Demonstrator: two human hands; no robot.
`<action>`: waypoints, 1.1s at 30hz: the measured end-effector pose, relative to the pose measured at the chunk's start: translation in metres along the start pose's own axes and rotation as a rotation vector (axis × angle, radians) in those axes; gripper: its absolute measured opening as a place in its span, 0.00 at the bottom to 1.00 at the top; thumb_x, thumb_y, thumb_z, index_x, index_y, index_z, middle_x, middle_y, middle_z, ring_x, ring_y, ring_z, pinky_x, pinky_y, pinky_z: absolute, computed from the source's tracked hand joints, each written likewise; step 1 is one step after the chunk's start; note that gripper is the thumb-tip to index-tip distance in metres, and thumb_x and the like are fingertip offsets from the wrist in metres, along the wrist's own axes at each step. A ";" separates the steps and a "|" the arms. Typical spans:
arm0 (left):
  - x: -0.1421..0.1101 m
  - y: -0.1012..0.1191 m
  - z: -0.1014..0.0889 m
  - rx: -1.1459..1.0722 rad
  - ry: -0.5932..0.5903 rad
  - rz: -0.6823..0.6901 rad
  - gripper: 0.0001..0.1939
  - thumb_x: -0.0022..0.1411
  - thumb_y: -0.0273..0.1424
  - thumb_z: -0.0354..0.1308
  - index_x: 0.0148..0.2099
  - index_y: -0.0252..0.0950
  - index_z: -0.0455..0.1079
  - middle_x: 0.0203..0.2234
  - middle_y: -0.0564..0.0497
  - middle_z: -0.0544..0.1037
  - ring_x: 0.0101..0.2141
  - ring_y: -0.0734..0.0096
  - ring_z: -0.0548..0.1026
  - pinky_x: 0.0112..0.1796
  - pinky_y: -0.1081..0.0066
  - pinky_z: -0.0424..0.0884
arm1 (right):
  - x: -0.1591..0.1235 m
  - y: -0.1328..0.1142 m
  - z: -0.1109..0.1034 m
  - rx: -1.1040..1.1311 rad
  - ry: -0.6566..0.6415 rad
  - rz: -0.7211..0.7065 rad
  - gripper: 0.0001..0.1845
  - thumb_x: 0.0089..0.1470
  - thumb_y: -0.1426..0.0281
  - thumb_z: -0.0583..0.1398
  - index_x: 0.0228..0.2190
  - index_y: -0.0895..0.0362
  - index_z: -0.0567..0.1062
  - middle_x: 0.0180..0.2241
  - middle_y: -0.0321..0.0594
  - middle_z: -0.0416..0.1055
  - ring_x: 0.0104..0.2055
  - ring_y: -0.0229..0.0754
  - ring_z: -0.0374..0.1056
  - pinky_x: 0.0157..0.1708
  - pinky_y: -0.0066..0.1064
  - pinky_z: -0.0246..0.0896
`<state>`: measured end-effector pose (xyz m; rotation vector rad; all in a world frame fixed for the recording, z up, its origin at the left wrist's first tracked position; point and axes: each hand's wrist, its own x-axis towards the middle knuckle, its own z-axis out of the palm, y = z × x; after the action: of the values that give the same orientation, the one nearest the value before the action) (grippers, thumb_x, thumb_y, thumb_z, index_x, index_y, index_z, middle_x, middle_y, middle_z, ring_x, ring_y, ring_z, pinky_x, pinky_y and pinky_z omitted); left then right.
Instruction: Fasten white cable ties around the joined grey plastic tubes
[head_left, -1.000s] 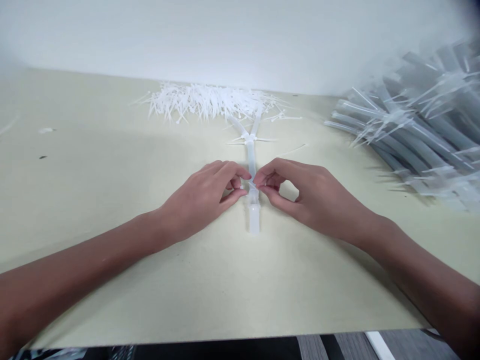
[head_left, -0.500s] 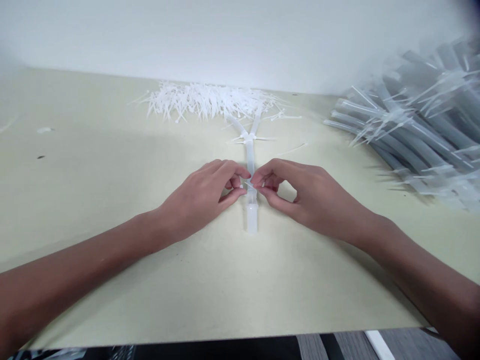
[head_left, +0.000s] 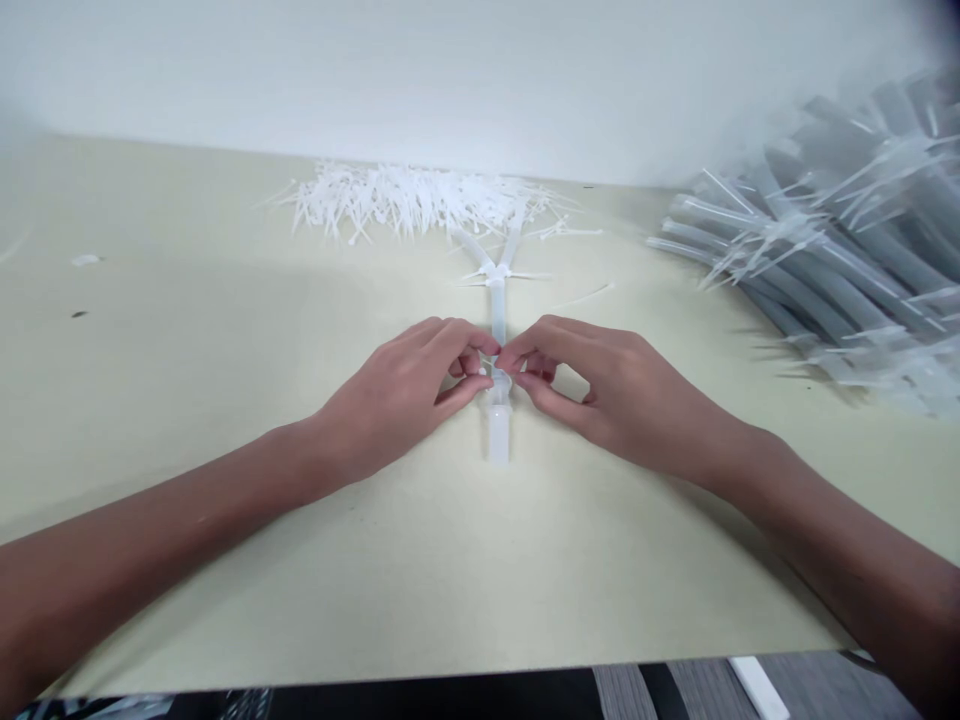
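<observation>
A translucent Y-shaped tube assembly (head_left: pixel 499 305) lies on the table, its two branches pointing away from me and a wider end piece (head_left: pixel 499 435) nearest me. Thin white cable ties cross it at the fork. My left hand (head_left: pixel 420 385) comes from the left, thumb and fingers pinching the small head of a white cable tie (head_left: pixel 486 371) beside the tube. From the right, my right hand (head_left: pixel 581 375) pinches the same tie over the tube, just above the end piece. Fingertips hide most of the tie.
A heap of loose white cable ties (head_left: pixel 405 200) lies at the back by the white wall. At the right is a stack of similar tube assemblies (head_left: pixel 840 250). One stray tie (head_left: pixel 589 296) rests right of the tube. The table edge runs along the front.
The right fingertips have shifted slightly left over the tube, closer to my left hand. The tube's near end has moved a little to the left.
</observation>
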<state>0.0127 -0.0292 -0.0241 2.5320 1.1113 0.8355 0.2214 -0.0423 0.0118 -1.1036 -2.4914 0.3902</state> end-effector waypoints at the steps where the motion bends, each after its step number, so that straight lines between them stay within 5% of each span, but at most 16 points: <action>1: 0.000 0.000 0.000 0.001 -0.001 -0.001 0.09 0.62 0.31 0.55 0.45 0.39 0.64 0.34 0.56 0.72 0.35 0.79 0.71 0.36 0.77 0.67 | 0.000 0.000 0.000 0.002 0.001 -0.001 0.09 0.57 0.73 0.54 0.39 0.58 0.71 0.35 0.39 0.70 0.34 0.35 0.65 0.34 0.28 0.60; 33: 0.000 0.001 0.001 0.006 0.006 -0.012 0.10 0.62 0.31 0.53 0.46 0.38 0.65 0.33 0.54 0.72 0.35 0.76 0.71 0.36 0.75 0.67 | -0.002 0.000 0.000 0.007 -0.017 0.010 0.11 0.57 0.73 0.53 0.38 0.55 0.74 0.38 0.41 0.68 0.35 0.38 0.64 0.34 0.31 0.61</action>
<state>0.0132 -0.0298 -0.0244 2.5268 1.1324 0.8388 0.2228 -0.0433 0.0110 -1.1152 -2.4982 0.4131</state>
